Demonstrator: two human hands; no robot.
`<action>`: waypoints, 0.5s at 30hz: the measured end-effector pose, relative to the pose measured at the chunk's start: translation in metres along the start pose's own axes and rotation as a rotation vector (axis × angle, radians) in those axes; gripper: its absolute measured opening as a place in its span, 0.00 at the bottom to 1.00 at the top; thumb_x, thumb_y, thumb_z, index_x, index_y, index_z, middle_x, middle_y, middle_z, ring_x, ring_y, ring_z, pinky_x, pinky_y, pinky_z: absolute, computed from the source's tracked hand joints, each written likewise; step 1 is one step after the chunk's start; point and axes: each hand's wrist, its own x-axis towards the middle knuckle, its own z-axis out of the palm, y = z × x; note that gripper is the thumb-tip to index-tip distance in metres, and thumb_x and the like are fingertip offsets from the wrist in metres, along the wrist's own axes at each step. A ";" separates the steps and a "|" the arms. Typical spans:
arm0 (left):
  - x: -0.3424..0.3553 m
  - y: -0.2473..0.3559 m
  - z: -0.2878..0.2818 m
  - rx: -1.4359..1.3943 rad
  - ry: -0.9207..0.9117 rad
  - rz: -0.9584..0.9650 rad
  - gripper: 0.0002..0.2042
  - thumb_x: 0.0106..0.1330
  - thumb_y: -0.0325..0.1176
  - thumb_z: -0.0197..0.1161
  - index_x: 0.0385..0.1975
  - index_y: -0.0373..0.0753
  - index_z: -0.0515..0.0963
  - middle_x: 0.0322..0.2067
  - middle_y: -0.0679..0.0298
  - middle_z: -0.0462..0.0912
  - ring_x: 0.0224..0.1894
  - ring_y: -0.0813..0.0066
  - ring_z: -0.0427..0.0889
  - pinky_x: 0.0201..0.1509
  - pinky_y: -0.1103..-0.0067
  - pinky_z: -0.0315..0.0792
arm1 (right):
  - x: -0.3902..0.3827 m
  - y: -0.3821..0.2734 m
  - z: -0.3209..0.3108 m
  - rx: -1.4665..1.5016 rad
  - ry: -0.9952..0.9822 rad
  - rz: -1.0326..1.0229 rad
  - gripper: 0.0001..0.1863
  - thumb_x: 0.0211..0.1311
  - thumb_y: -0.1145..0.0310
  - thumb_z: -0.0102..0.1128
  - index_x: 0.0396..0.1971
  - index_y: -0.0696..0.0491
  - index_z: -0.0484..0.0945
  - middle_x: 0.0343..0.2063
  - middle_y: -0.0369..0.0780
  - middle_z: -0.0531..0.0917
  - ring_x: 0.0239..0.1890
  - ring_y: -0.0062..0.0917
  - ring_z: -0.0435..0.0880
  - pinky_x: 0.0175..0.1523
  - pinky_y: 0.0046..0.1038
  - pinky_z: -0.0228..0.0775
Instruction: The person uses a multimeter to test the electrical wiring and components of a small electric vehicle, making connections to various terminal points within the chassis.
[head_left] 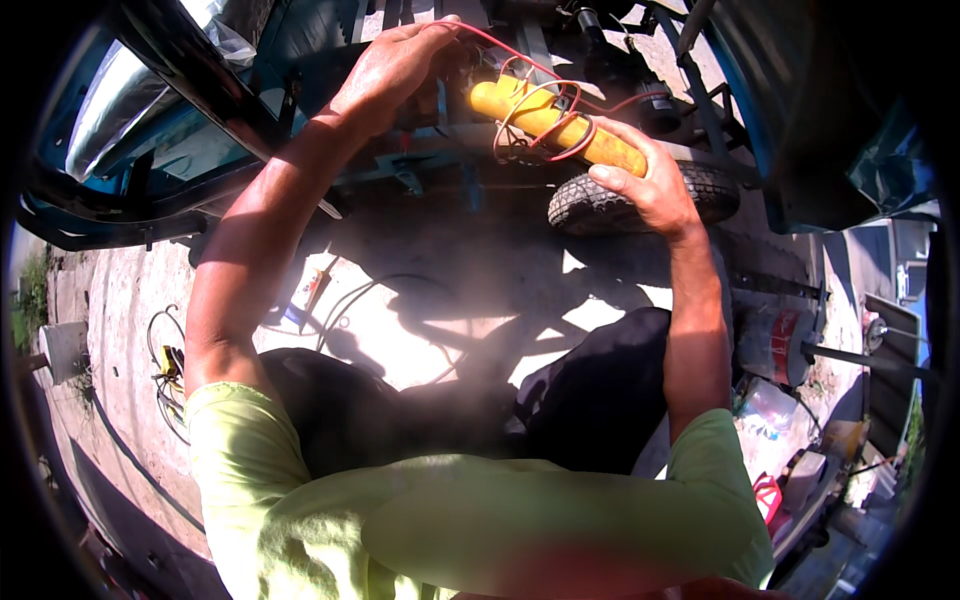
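Observation:
My right hand (645,180) is wrapped around the lower end of a yellow multimeter (545,115), seen from its side. Thin red and dark test leads (575,85) are looped around its body. One red lead (500,42) stretches from there to my left hand (400,65). The left fingers are pinched together at that lead's end, next to the dark metal parts of a vehicle frame (220,90). What the left fingertips touch on the frame is hidden. The meter's display faces away from my view.
A black tyre (600,205) sits just below my right hand. On the concrete lie a dark cable (350,300) and a yellow-and-black tool with wires (170,365) at the left. To the right are a large plastic container (775,343), a clear plastic bag (768,408) and assorted clutter.

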 end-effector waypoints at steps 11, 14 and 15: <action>0.002 -0.071 0.005 0.120 -0.338 -0.314 0.18 0.76 0.48 0.58 0.37 0.36 0.79 0.25 0.65 0.78 0.22 0.76 0.75 0.28 0.77 0.69 | -0.001 0.024 -0.028 0.911 -0.017 -0.187 0.45 0.60 0.56 0.66 0.75 0.51 0.59 0.71 0.45 0.69 0.71 0.44 0.69 0.74 0.55 0.60; -0.013 -0.097 0.020 0.291 -0.841 -0.291 0.18 0.75 0.47 0.60 0.38 0.35 0.80 0.27 0.63 0.80 0.29 0.73 0.79 0.36 0.74 0.73 | 0.003 0.042 -0.039 0.996 0.042 -0.246 0.41 0.60 0.51 0.67 0.72 0.51 0.66 0.68 0.44 0.73 0.69 0.42 0.72 0.73 0.54 0.63; -0.017 -0.112 0.025 0.332 -0.955 -0.182 0.18 0.74 0.48 0.61 0.39 0.36 0.81 0.27 0.62 0.81 0.31 0.72 0.80 0.37 0.72 0.73 | 0.004 0.042 -0.038 0.989 0.044 -0.258 0.40 0.61 0.50 0.67 0.70 0.51 0.67 0.66 0.45 0.75 0.68 0.42 0.74 0.72 0.54 0.65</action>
